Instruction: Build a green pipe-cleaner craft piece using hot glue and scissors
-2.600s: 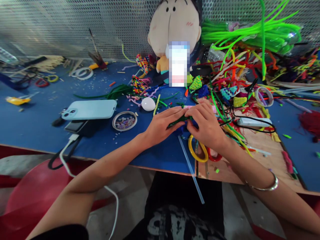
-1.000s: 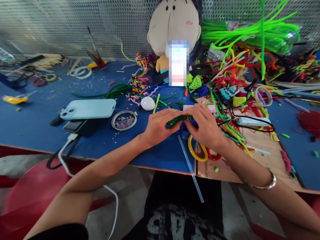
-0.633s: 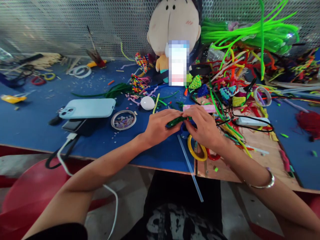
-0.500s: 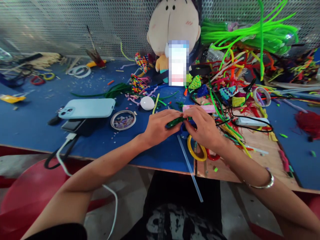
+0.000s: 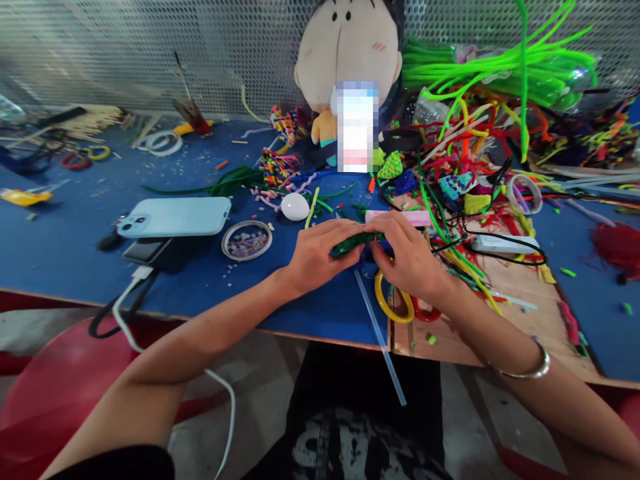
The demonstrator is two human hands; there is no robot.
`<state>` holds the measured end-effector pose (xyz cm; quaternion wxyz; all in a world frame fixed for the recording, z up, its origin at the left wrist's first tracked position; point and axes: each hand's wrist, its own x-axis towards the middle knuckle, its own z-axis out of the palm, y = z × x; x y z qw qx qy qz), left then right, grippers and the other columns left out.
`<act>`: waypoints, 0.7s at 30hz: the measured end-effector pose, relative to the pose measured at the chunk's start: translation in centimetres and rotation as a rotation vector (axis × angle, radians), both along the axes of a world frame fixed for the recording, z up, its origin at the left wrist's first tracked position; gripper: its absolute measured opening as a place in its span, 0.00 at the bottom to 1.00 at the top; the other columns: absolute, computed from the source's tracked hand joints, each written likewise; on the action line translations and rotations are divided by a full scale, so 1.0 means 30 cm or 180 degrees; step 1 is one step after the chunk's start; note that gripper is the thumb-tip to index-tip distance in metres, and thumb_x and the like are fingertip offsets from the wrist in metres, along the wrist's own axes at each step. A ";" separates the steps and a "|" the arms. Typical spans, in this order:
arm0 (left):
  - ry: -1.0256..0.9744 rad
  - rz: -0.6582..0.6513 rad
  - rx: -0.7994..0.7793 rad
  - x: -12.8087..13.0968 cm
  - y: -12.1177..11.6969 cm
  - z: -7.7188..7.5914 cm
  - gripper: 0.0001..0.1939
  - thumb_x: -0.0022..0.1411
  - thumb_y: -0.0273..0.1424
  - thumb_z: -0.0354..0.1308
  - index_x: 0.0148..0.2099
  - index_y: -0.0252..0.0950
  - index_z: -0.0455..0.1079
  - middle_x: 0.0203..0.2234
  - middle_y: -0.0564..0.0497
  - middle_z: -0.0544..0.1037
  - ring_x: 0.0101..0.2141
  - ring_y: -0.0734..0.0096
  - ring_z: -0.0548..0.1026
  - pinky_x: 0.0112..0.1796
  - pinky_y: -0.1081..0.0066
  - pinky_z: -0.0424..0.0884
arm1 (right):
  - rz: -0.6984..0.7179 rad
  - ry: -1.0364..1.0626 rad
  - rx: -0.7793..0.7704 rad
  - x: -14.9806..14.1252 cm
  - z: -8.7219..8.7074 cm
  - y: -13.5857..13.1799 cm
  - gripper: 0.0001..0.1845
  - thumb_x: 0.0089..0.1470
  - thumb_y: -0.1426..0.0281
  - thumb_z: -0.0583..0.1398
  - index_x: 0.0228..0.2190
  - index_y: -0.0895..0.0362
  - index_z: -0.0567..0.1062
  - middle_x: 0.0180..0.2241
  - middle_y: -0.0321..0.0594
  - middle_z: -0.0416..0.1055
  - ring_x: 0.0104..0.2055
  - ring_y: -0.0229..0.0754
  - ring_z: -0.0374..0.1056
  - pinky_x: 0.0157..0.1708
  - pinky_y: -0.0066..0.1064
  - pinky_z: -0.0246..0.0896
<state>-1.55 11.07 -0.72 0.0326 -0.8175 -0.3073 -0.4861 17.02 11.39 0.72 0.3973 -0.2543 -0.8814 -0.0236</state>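
My left hand (image 5: 320, 253) and my right hand (image 5: 407, 257) meet over the blue table (image 5: 75, 247), both closed on a dark green fuzzy pipe-cleaner piece (image 5: 350, 243) held between their fingertips. The left fingers pinch its left end, the right fingers curl round its right end. A bit of blue shows under the right fingers. A yellow ring (image 5: 393, 300) and a red ring (image 5: 425, 312) lie just below my right hand. A silver bangle (image 5: 530, 363) sits on my right wrist.
A light blue phone (image 5: 175, 217) lies on a power bank with a cable, left of a round dish of beads (image 5: 247, 240). A plush doll (image 5: 347, 60) and heaps of coloured pipe cleaners (image 5: 490, 113) fill the back right. A clear stick (image 5: 380, 333) overhangs the edge.
My hands stay on the green piece; the fingers have shifted slightly along it, with the piece lifted a little off the table compared with 2.6 s ago.
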 end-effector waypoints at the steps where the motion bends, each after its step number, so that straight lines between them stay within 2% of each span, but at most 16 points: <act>1: 0.0002 -0.0011 -0.0004 0.000 0.000 0.000 0.10 0.59 0.24 0.59 0.44 0.33 0.75 0.37 0.49 0.83 0.38 0.75 0.81 0.42 0.78 0.76 | -0.0011 -0.0004 -0.0003 0.001 0.000 0.000 0.13 0.56 0.80 0.52 0.43 0.57 0.66 0.38 0.45 0.70 0.43 0.45 0.66 0.42 0.37 0.66; 12: -0.0027 -0.0107 0.0019 0.003 -0.002 0.002 0.09 0.59 0.26 0.59 0.42 0.29 0.75 0.36 0.45 0.83 0.37 0.73 0.82 0.42 0.77 0.77 | -0.0061 0.0077 0.0086 0.004 0.002 -0.003 0.13 0.57 0.79 0.51 0.42 0.54 0.64 0.35 0.41 0.71 0.40 0.44 0.69 0.40 0.37 0.68; 21: -0.0076 -0.0083 0.0006 -0.002 -0.005 0.005 0.09 0.59 0.26 0.59 0.43 0.32 0.75 0.37 0.47 0.83 0.38 0.75 0.81 0.42 0.78 0.76 | -0.0065 0.0248 0.0014 -0.001 0.005 -0.003 0.14 0.54 0.81 0.54 0.42 0.55 0.64 0.37 0.41 0.71 0.41 0.43 0.69 0.39 0.34 0.67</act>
